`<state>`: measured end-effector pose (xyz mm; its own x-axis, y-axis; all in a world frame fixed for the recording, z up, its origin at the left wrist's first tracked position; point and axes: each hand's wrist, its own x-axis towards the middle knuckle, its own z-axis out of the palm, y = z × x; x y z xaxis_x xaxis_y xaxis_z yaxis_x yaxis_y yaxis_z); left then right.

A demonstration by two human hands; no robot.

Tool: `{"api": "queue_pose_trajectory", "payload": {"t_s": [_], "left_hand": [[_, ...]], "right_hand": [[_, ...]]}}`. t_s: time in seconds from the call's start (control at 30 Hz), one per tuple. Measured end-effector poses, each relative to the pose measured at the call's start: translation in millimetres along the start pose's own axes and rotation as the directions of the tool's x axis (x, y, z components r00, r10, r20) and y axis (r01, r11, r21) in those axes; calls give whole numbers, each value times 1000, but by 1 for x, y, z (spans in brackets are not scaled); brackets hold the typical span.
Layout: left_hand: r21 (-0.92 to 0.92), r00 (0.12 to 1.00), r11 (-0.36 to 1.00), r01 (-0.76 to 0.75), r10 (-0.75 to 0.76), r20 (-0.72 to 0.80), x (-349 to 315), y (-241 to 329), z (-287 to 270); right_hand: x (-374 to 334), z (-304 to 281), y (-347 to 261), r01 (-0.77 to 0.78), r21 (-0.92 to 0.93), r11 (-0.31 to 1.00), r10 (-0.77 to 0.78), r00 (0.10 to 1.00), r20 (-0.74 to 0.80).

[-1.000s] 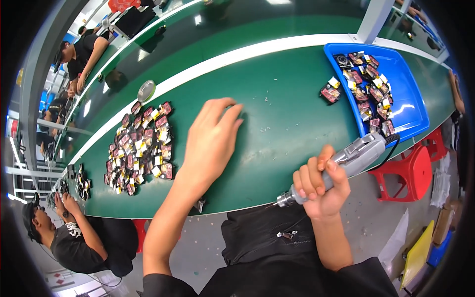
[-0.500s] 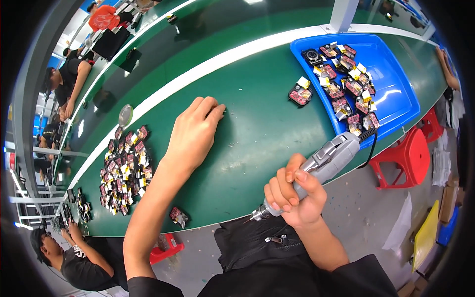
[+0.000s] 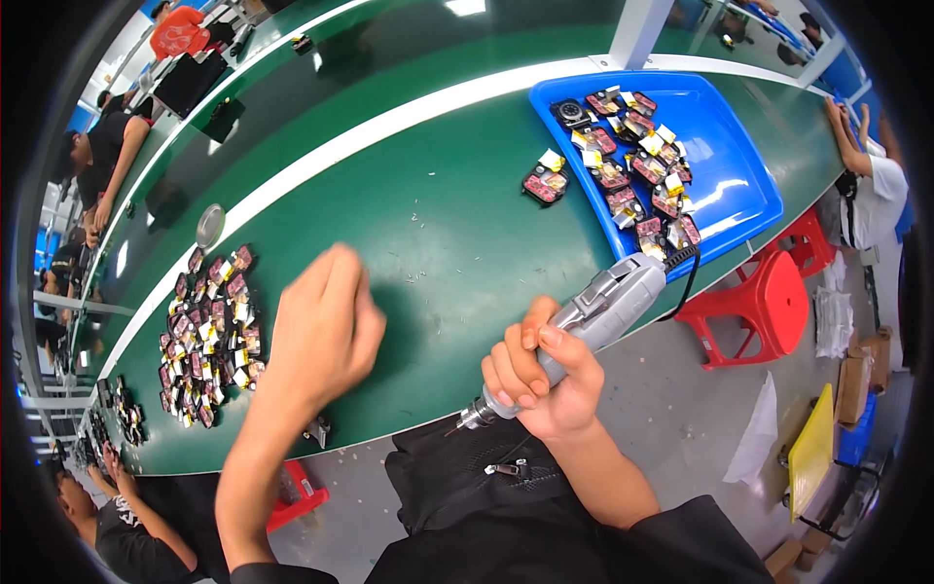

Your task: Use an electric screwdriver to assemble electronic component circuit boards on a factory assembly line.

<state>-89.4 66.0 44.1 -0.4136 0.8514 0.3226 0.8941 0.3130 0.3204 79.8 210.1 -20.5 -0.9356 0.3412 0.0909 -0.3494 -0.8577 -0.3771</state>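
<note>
Your right hand (image 3: 545, 375) wraps the grey electric screwdriver (image 3: 623, 295); whether your curled left hand (image 3: 326, 331) holds anything, I can't tell. Work looks partway: some small parts (image 3: 598, 143) lie in the blue tray (image 3: 728, 185), a larger pile (image 3: 207, 336) on the green table (image 3: 438, 360).

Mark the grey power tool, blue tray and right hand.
Grey power tool (image 3: 619, 304): head view, on its casing.
Blue tray (image 3: 722, 146): head view, on its bare floor.
Right hand (image 3: 564, 409): head view, on the palm.
</note>
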Motion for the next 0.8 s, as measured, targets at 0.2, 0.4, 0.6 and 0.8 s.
{"api": "queue_pose_trajectory", "payload": {"t_s": [0.2,0.4,0.6,0.8], "left_hand": [[-377,991,921,94,-122,-52,-77,43,1],[-799,887,531,281,-462,5,-107,72,34],[-990,885,114,84,-464,21,-117,80,42],[-1000,891,-5,29,-452,28,-118,83,47]], "right_hand": [[5,0,-1,15,-45,999,-16,1000,-21],[1,27,-15,113,20,993,-114,992,48],[-1,48,-2,188,11,982,-188,975,114],[-4,55,-2,208,72,975,-212,976,49]]}}
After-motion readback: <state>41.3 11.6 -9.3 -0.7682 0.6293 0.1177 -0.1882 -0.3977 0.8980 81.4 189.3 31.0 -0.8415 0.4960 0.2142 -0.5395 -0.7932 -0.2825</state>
